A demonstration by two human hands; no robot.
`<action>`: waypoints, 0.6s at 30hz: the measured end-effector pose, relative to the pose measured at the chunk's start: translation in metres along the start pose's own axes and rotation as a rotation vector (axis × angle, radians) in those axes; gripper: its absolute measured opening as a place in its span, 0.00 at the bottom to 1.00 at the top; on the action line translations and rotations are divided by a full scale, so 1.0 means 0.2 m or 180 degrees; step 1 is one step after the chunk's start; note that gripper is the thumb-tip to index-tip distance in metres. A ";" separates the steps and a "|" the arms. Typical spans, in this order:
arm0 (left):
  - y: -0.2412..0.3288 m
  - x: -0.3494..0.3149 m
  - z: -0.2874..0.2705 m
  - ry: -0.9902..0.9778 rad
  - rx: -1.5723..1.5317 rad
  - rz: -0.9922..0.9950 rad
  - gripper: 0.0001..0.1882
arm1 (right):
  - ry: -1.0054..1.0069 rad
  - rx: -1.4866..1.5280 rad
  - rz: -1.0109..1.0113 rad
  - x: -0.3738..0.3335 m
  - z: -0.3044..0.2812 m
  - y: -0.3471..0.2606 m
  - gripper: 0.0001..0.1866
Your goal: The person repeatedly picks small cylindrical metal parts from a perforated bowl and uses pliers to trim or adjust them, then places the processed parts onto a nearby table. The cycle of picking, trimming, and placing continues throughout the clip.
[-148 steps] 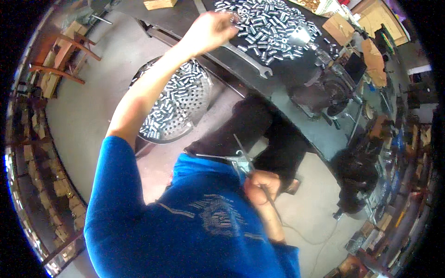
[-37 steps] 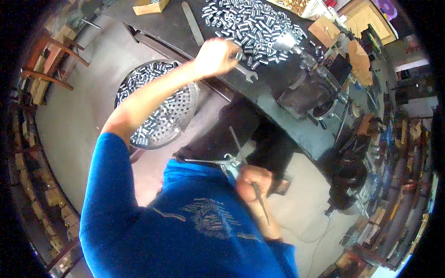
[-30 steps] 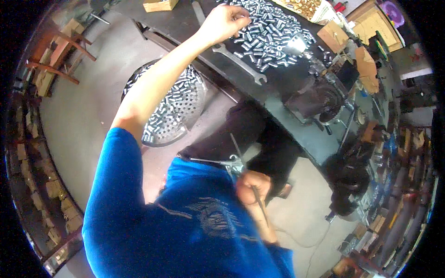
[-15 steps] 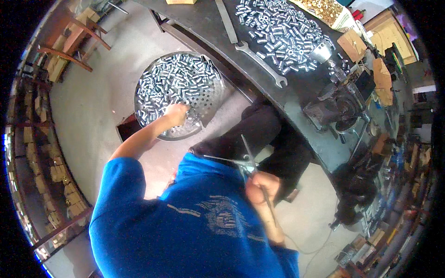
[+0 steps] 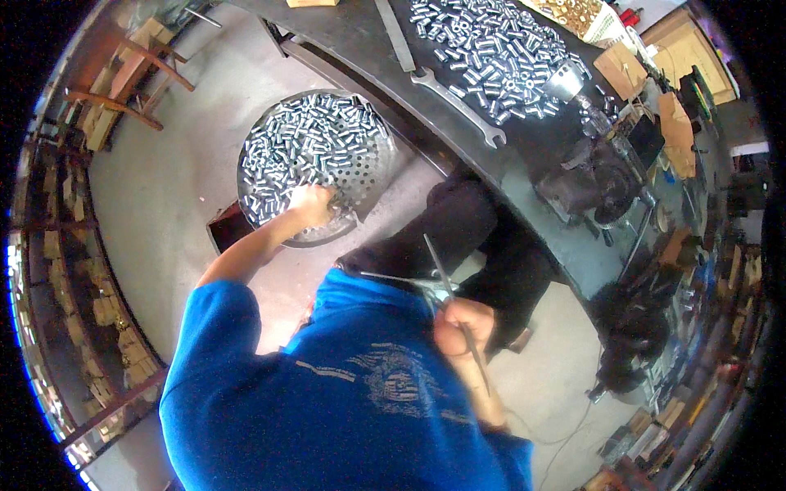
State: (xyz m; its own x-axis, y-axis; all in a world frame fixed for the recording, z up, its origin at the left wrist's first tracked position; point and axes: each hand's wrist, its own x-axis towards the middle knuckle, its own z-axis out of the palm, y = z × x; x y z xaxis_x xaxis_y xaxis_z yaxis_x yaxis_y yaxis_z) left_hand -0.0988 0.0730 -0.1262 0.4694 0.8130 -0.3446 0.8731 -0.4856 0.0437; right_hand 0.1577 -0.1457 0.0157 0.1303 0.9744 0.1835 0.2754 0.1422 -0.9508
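Observation:
My left hand [image 5: 311,204] reaches down into a round, perforated metal tray [image 5: 368,176] at the near rim. Its fingers are curled beside a heap of short, shiny metal sleeves [image 5: 311,135]; whatever they may hold is hidden. In front of my belly, my right hand [image 5: 465,326] is closed around a slim metal tool [image 5: 434,260]. One long, thin bar runs up past the fist and down along the forearm. A second thin arm points left across the shirt. I cannot make out the tool's exact kind.
A dark workbench [image 5: 458,159] slants along the right, bearing an open-end wrench [image 5: 460,106], a flat metal bar [image 5: 396,37], a pile of metal sleeves [image 5: 499,53] and a dark machine fixture [image 5: 589,176]. A wooden stool [image 5: 131,69] stands far left. Shelves [image 5: 74,270] line the left edge.
My left hand stays low in the tray with hardly any shift. The right hand keeps its grip on the tool, and the view has moved slightly.

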 end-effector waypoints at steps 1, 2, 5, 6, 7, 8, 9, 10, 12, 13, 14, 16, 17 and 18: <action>0.02 -0.01 -0.02 0.0124 -0.0541 0.0103 0.12 | 0.0036 0.0094 0.0031 0.00 0.00 0.01 0.12; 0.04 -0.03 -0.04 0.0243 -0.1082 0.0206 0.12 | 0.0074 0.0188 0.0063 -0.01 0.00 0.04 0.10; 0.16 -0.07 -0.11 -0.0798 -0.4024 0.0318 0.09 | -0.0105 0.0314 -0.0050 0.03 -0.02 0.03 0.09; 0.29 -0.14 -0.23 -0.0762 -0.4984 0.0383 0.08 | -0.0138 0.0296 0.0029 0.03 -0.02 0.04 0.11; 0.37 -0.19 -0.31 -0.1130 -0.5414 0.0480 0.10 | -0.0227 0.0239 0.0133 0.05 -0.03 0.01 0.13; 0.44 -0.23 -0.37 -0.1526 -0.5649 0.0341 0.11 | -0.0262 0.0256 0.0130 0.06 -0.03 0.00 0.14; 0.51 -0.26 -0.42 -0.1933 -0.5876 0.0195 0.13 | -0.0298 0.0263 0.0131 0.07 -0.03 0.00 0.15; 0.56 -0.29 -0.45 -0.2183 -0.6186 0.0192 0.14 | -0.0202 0.0252 0.0052 0.07 -0.02 0.01 0.17; 0.64 -0.33 -0.48 -0.2524 -0.6540 0.0128 0.17 | -0.0211 0.0340 0.0123 0.07 -0.03 0.02 0.15; 0.65 -0.33 -0.46 -0.2600 -0.6630 0.0158 0.17 | -0.0252 0.0394 0.0157 0.06 -0.04 0.03 0.15; 0.66 -0.34 -0.44 -0.2670 -0.6722 0.0189 0.18 | -0.0238 0.0398 0.0164 0.05 -0.05 0.03 0.14; 0.66 -0.34 -0.42 -0.2676 -0.6693 0.0215 0.19 | -0.0221 0.0415 0.0142 0.06 -0.05 0.04 0.14; 0.67 -0.33 -0.42 -0.2676 -0.6682 0.0177 0.19 | -0.0199 0.0455 0.0187 0.06 -0.05 0.04 0.14; 0.66 -0.33 -0.43 -0.2673 -0.6671 0.0145 0.20 | -0.0176 0.0493 0.0227 0.06 -0.05 0.03 0.14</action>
State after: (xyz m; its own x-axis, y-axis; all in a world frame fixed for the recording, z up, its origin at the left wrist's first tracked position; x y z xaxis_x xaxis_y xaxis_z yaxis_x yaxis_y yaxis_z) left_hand -0.0024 -0.0175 -0.0166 0.8353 0.2646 -0.4819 -0.0030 0.8788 0.4772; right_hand 0.1702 -0.1350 0.0139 0.0905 0.9904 0.1041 0.1166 0.0933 -0.9888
